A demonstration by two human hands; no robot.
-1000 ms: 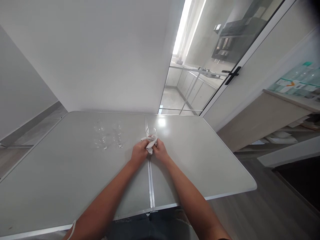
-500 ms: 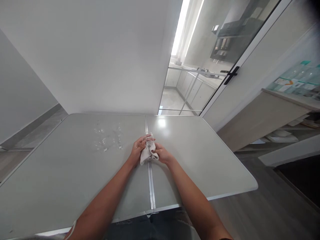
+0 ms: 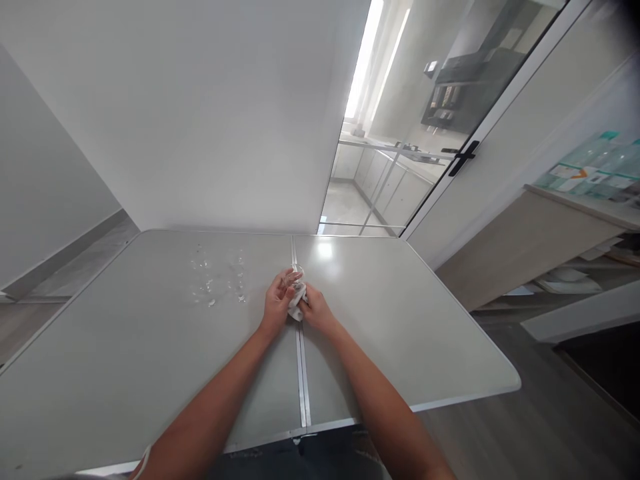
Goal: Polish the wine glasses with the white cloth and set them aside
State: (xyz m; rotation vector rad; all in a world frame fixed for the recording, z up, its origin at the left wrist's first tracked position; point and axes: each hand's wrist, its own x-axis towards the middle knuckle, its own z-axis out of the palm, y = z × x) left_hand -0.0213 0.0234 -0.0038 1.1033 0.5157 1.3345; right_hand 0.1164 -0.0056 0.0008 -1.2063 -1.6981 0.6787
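Both arms reach over the near edge of the table (image 3: 150, 373), one on each side of its middle seam (image 3: 302, 380). Farther along the seam, the left hand (image 3: 277, 305) curls its fingers tight round a small glass (image 3: 296, 275). The right hand (image 3: 314, 309) pinches a white cloth (image 3: 299, 300) against the glass. To the left, nearer the far edge, lie clear shiny bits (image 3: 215, 283), too small to tell. Behind the far edge stands a white wall (image 3: 200, 120), with a glass door (image 3: 400, 133) on its right.
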